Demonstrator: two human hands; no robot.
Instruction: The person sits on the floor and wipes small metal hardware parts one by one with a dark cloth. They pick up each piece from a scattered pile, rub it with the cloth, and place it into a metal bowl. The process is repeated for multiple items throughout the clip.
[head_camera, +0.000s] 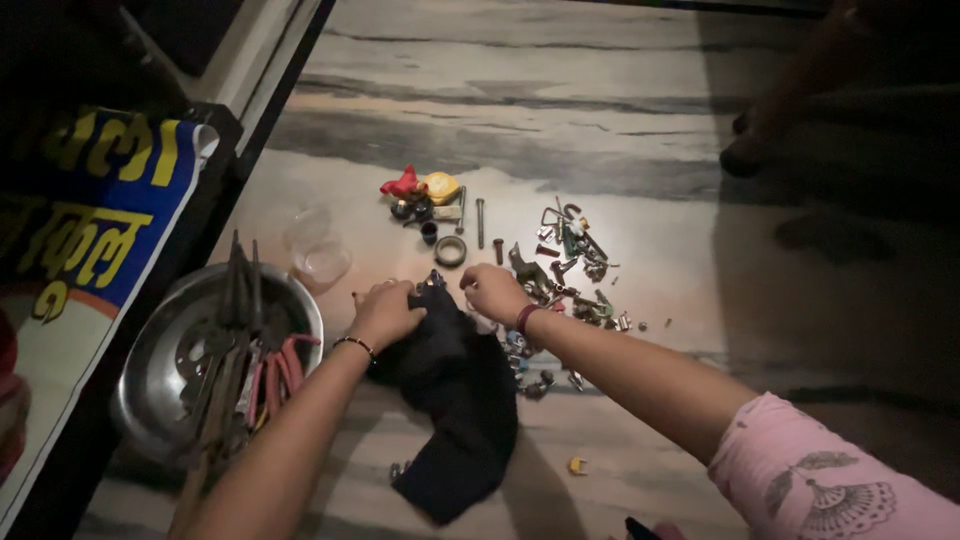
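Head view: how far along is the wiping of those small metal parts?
Done: bolts and a ring lie spread apart on the floor. In hand: left hand and right hand work a small part in the dark cloth. Left: the heap of hardware, and tools in the metal bowl.

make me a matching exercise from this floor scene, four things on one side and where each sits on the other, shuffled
Things:
1. metal bowl
2. dark cloth
3. clear plastic cup
4. red and yellow toy pieces

Places:
A. under both hands, left hand and right hand
B. far end of the spread of small parts
C. at the left, holding pliers and long tools
D. just beyond the bowl's far rim

Pairs: 1-C, 2-A, 3-D, 4-B
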